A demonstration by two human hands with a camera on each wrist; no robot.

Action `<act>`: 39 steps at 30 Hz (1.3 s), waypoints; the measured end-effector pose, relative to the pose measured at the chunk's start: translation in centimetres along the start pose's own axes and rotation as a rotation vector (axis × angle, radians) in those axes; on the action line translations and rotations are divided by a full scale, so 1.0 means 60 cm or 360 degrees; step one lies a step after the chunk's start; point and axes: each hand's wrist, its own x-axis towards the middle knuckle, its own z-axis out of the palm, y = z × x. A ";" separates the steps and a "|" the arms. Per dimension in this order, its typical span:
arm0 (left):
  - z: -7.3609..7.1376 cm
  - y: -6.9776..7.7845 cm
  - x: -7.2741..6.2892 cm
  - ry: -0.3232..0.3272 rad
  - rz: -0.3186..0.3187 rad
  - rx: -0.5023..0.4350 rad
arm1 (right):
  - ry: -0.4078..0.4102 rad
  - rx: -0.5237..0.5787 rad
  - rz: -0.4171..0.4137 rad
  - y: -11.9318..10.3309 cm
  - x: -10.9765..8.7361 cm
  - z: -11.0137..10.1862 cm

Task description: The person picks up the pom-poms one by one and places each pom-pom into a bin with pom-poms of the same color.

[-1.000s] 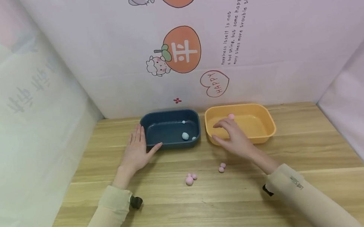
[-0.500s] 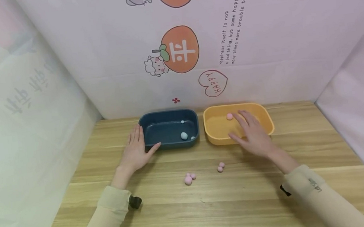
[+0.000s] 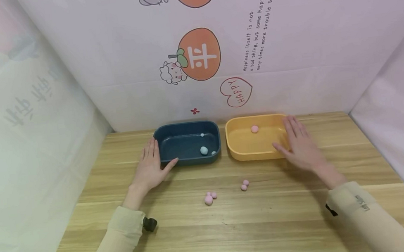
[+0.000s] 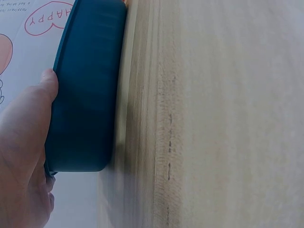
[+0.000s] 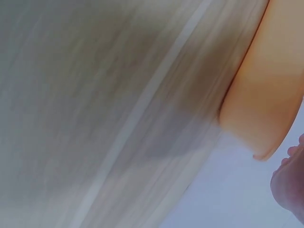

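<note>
Right hand (image 3: 301,146) has gone from over the middle of the yellow tub (image 3: 241,142) to its right end in the last half second; left hand (image 3: 148,169) hasn't budged. Nearest on the tabletop (image 3: 200,242) you've got five loose pink balls: a bunch of three (image 3: 208,200), plus a pair (image 3: 244,187) off to the right and slightly farther back. That's what's left, I reckon. Behind those sit the two tubs, side by side. Left grip is spread wide, fingers along the left side of the dark blue tub (image 3: 174,148), thumb on its near rim. Right grip's wide too, no ball in it that I can see; can't tell if it's actually touching the tub. Inside, three pale blue balls (image 3: 204,150) lie toward the blue tub's right end, and one lone pink ball (image 3: 254,129) near the yellow one's back wall. So blue looks done, pink barely started imo.
</note>
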 end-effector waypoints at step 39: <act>-0.017 -0.009 -0.030 0.0154 -0.0026 -0.0783 | -0.0288 -0.0150 0.0138 0.023 0.001 -0.009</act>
